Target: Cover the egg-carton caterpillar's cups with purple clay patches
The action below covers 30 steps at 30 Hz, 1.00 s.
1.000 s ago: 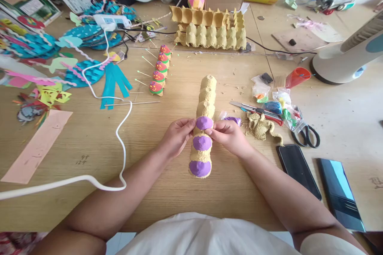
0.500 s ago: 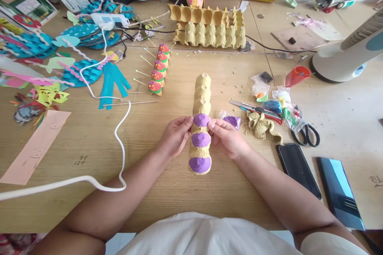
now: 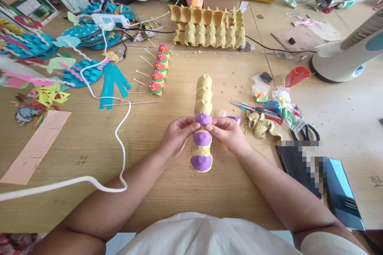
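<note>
Between my two hands is an egg carton strip [image 3: 201,150], a bumpy yellowish row of cups pointing away from me. Purple clay [image 3: 202,138] caps the three cups nearest me; the farther cups are bare. My left hand [image 3: 178,135] pinches its left edge around the farthest purple cap, thumb on top. On the opposite edge my right hand [image 3: 226,132] grips the same spot with thumb and fingers. A purple clay packet [image 3: 235,120] lies partly hidden behind my right hand. Farther off to the left stands a finished-looking caterpillar strip [image 3: 159,69] in red and green with smiling faces.
Right of my hands lie a utility knife [image 3: 254,108], torn carton scraps [image 3: 259,125], clay packets [image 3: 273,106] and scissors [image 3: 308,133]. More egg carton [image 3: 214,34] stands at the back. A white cable [image 3: 118,135] crosses the left side. A white appliance [image 3: 338,53] stands at right.
The strip has shifted slightly to the right. My left thumb has moved onto its top, and my right thumb sits a little lower, just below the farthest purple cap.
</note>
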{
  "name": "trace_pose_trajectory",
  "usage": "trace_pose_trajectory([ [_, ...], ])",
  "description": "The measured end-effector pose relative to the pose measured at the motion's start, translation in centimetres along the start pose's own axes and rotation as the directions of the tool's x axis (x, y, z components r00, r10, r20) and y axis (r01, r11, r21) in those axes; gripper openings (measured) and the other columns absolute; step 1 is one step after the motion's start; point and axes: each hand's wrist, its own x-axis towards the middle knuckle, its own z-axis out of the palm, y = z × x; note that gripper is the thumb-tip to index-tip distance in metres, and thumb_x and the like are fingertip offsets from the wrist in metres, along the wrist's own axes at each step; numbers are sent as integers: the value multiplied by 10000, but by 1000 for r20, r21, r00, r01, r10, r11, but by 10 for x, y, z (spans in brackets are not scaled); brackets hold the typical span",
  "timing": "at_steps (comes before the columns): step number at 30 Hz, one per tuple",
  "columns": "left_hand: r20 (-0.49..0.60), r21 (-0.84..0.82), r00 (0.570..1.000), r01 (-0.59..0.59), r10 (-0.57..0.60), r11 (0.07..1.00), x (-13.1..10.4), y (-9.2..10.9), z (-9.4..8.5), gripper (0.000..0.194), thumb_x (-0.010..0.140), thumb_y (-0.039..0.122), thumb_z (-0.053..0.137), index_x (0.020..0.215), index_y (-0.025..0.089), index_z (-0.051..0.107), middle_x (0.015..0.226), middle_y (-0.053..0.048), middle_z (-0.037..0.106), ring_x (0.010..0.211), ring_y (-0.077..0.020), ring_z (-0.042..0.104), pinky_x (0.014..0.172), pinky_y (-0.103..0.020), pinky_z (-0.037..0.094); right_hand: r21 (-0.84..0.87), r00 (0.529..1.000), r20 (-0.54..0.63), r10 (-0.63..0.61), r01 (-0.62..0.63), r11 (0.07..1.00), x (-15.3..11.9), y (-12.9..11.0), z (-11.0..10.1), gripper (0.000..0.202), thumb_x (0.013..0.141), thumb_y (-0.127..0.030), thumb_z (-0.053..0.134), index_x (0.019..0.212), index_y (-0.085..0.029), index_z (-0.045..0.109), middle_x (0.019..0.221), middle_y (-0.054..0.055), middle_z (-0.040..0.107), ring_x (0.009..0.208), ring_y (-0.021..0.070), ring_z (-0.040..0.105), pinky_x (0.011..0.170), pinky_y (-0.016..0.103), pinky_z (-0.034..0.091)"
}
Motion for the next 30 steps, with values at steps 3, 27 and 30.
trace_pose_trajectory([
  [3,-2,18,1000,3,-3,1000,-1,1,0,375,602,426,983,757,159,771,775,-26,766,707,-126,662,710,-272,515,-131,1000,-2,-23,23,991,-1,-3,-2,402,729,-602,860,798,-208,814,775,31,762,687,167,631,657,294,508],
  [27,28,109,1000,-13,10,994,0,-8,-7,395,653,446,951,716,156,691,697,11,677,665,-108,596,671,-260,462,-221,998,24,54,-47,974,1,-6,-8,432,745,-606,835,692,-183,762,599,-9,612,565,114,455,535,267,332],
  [30,39,149,999,-27,22,989,1,-11,-10,371,688,438,931,720,162,686,703,17,668,679,-112,602,680,-260,465,-268,998,12,59,-53,962,2,-6,-9,412,737,-584,851,710,-180,774,607,-9,619,571,115,455,545,271,326],
])
